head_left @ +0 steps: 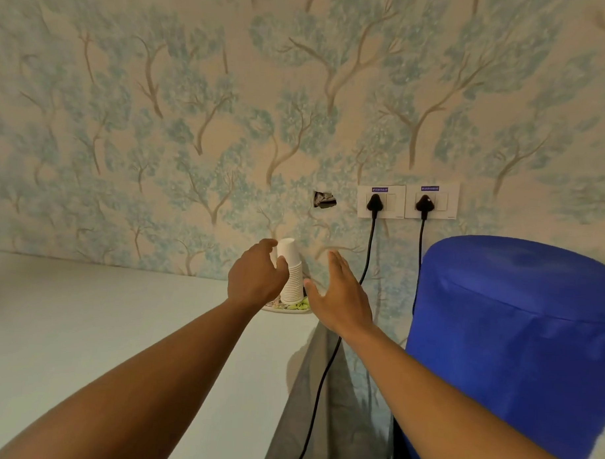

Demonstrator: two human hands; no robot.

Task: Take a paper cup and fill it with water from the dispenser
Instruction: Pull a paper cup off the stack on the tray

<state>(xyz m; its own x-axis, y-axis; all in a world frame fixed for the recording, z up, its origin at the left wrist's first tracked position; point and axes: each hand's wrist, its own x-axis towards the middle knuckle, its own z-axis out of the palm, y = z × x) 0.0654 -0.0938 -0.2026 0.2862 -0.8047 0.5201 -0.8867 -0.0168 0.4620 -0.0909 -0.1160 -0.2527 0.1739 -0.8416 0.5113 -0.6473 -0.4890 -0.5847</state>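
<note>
My left hand [256,279] curls round the cup stack [290,273]; right hand [340,296] spread, empty. Too firm a pull could topple everything.

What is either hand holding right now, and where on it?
The left hand is curled on the left side of the upside-down paper cup stack, near its top. The right hand is open and holds nothing.
</note>
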